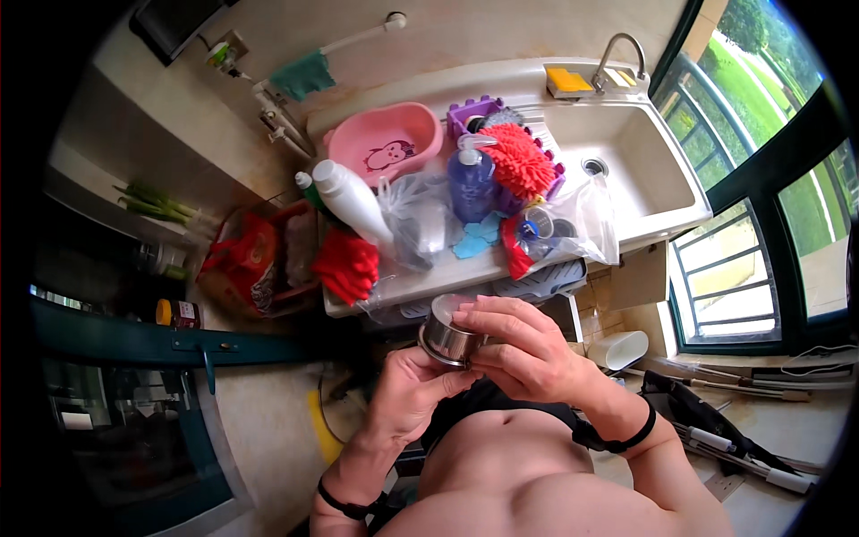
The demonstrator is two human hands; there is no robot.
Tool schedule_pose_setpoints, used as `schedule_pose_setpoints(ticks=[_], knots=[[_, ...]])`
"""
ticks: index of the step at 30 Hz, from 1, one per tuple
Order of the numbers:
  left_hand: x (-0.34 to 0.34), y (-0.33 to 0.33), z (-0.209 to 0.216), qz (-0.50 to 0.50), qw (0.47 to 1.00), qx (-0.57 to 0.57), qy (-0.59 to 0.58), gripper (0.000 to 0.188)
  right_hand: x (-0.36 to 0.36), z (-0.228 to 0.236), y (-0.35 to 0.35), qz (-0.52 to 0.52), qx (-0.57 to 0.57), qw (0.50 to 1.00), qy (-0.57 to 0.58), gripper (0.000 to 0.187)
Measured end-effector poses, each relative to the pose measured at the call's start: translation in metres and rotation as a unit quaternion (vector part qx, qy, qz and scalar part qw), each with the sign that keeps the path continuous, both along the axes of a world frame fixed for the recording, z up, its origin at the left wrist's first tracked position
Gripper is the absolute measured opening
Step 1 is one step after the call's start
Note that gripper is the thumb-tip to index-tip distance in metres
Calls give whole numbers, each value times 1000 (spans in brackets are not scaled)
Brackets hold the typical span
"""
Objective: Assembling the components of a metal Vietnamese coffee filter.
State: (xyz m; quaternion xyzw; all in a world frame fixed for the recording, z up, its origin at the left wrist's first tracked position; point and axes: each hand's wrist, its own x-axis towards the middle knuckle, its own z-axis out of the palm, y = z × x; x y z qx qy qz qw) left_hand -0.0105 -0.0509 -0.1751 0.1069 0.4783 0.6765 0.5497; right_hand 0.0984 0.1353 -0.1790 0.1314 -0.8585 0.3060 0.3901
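The work looks underway: the metal container [447, 336] is up between both hands' fingers, not set down; what remains cannot be told. Left to right, a red cloth [346, 266] lies beyond the fingers on the counter [488, 266]; the left hand [403, 394] has fingers part-closed around the container's lower rim; the right hand [530, 356] bends its fingers, slightly spread, against its top and side.

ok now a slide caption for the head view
Left hand and right hand hold a cylindrical metal container near a cluttered white sink counter.
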Motion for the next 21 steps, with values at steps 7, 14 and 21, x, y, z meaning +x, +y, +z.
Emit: schedule_pose_setpoints(ticks=[7, 14, 21], knots=[[43, 43, 5, -8, 998, 39, 40, 29, 45, 3, 38, 5, -40, 999, 24, 26], [37, 55, 11, -38, 993, 73, 91, 30, 49, 13, 37, -28, -80, 996, 8, 22], [18, 46, 7, -14, 986, 108, 127, 30, 29, 25, 16, -42, -125, 991, -18, 22]])
